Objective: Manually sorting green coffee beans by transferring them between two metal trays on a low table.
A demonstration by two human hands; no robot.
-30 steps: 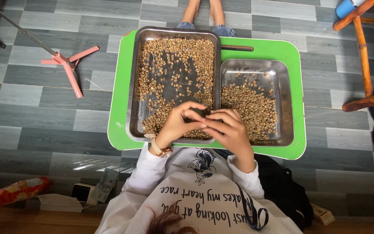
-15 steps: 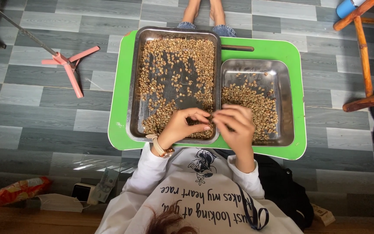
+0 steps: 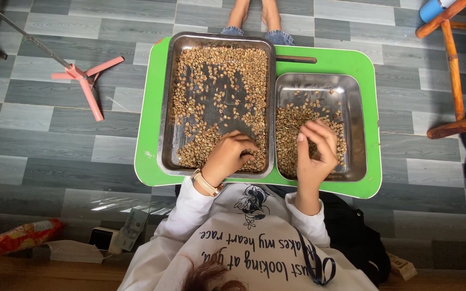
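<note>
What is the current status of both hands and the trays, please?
Left hand curled on beans in large metal tray. Right hand over small metal tray, fingers bent. Green table under both; nothing in the way.

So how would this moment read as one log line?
left hand: on beans in large tray | right hand: over small tray | green table

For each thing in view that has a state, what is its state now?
Large metal tray: partly covered with beans, bare middle.
Small metal tray: beans heaped at the near side.
Left hand: curled, fingers down in the large tray's beans.
Right hand: over the small tray, fingers bent.
Green table: holds both trays.
</note>
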